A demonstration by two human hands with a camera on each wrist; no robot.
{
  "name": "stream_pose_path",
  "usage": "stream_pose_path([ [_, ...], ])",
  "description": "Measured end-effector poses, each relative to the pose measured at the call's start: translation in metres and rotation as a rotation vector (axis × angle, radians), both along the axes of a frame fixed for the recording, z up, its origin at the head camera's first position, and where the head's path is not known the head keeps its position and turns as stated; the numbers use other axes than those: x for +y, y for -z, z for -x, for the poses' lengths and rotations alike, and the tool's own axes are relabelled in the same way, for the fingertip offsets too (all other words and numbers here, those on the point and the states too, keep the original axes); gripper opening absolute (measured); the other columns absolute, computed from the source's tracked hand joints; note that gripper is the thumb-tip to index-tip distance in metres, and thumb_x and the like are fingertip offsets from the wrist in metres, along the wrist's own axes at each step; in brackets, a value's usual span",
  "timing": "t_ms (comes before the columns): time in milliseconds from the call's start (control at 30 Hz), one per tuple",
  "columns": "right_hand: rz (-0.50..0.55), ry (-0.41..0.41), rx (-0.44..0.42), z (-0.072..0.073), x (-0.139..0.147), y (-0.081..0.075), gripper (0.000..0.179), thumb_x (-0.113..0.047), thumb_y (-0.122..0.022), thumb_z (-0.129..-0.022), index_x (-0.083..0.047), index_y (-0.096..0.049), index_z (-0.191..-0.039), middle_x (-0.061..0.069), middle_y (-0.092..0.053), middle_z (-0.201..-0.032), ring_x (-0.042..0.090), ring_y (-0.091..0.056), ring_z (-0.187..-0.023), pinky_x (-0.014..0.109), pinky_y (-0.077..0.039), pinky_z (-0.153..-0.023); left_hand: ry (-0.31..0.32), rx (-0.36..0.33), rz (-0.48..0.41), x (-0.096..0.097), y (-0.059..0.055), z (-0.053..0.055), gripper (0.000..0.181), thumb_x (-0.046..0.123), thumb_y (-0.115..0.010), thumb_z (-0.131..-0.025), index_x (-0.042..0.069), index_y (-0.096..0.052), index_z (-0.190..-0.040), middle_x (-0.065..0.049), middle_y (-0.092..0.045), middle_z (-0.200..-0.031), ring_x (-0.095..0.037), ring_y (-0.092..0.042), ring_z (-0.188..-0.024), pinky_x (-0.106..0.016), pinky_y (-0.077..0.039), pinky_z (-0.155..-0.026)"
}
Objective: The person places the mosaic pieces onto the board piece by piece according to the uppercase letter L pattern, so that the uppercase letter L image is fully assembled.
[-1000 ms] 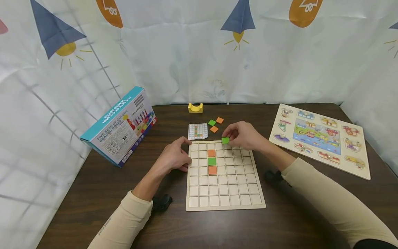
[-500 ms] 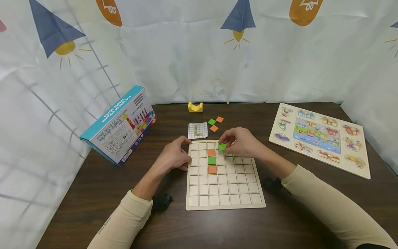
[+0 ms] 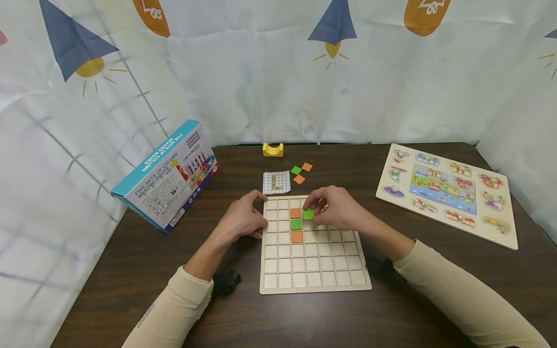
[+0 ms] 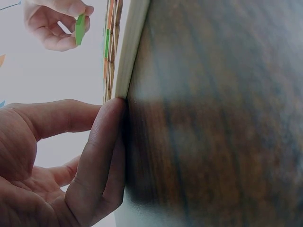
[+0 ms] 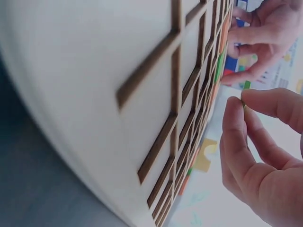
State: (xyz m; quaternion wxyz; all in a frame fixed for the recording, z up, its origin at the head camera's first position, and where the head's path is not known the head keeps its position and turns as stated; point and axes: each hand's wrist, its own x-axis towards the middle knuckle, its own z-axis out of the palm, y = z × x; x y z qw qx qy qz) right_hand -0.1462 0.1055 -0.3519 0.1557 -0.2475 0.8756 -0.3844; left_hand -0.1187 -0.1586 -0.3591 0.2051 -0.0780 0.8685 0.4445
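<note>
One held green tile (image 3: 308,214) is pinched between thumb and fingertips of the right hand (image 3: 337,209). From my feed it sits at the very tips, jutting out ahead of them, and both wrist views show it raised clear of the grid board (image 3: 315,291). Seen from the head camera, it is over the second row, just right of the seated tiles.

I count one left hand (image 3: 242,217) on the job too: its loosely bent fingers touch the board's left side near the far corner, without wrapping round it.

The board is divided into seven rows of seven compartments. Three hold tiles, all in the third column: an upper orange tile (image 3: 295,213) in the second row, a seated green tile (image 3: 296,224) in the third, a lower orange tile (image 3: 297,237) in the fourth.

Beyond the board lie three loose tiles (image 3: 299,179), two orange and one green, near one card (image 3: 276,182) printed with a grid and coloured squares. Behind them I have one yellow block (image 3: 272,150). One cardboard box (image 3: 169,179) stands at left, its inside hidden from me; one picture puzzle (image 3: 448,193) lies at right, on the table (image 3: 174,270).
</note>
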Motion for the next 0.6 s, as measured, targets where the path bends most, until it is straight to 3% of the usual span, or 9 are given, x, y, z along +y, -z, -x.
stream_pose_path([
  [267,-0.005,0.001,-0.011,-0.013,-0.005,-0.001,0.026,0.004,-0.075,-0.08,-0.008,-0.077,-0.102,0.007,-0.072,-0.095,0.014,-0.064,-0.082,0.028,-0.056,-0.07,-0.002,-0.006,0.0,0.0,0.001,0.0,0.065,-0.003,-0.072,-0.085,0.016,-0.05,-0.144,-0.015,-0.069,-0.092,-0.021,-0.07,-0.066,-0.032,-0.065,-0.058],
  [600,-0.008,-0.006,-0.031,-0.026,-0.014,-0.004,0.026,0.001,-0.081,-0.077,-0.013,-0.077,-0.098,-0.001,-0.071,-0.09,0.013,-0.064,-0.079,0.028,-0.059,-0.072,-0.003,-0.02,0.003,0.0,0.0,0.001,0.066,-0.002,-0.073,-0.085,0.017,-0.05,-0.144,-0.016,-0.069,-0.094,-0.022,-0.07,-0.067,-0.033,-0.065,-0.059],
])
